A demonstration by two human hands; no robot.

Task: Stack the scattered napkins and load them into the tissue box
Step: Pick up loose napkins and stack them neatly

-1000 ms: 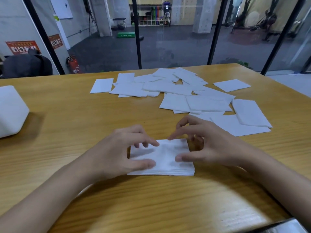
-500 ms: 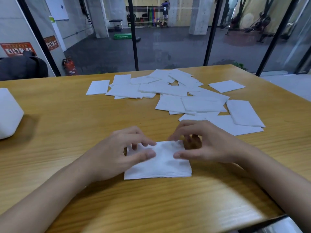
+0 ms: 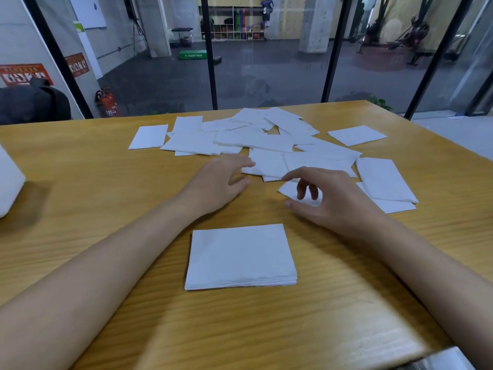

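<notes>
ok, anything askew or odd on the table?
Nothing damaged. The napkin stack nearest the camera is roughly square, its front edge slightly fanned. The scattered napkins beyond the left hand and right hand overlap at mixed angles, not yet stacked.

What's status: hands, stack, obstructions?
Left hand open, right hand loosely curled, both empty, at scattered napkins. Stack lies free between forearms. Tissue box far left, path unobstructed.

Squared napkin stack [image 3: 240, 256] near; loose napkins [image 3: 256, 140] beyond (overlapping).

The head-worn camera looks forward and down, close over the table [image 3: 80, 182].
</notes>
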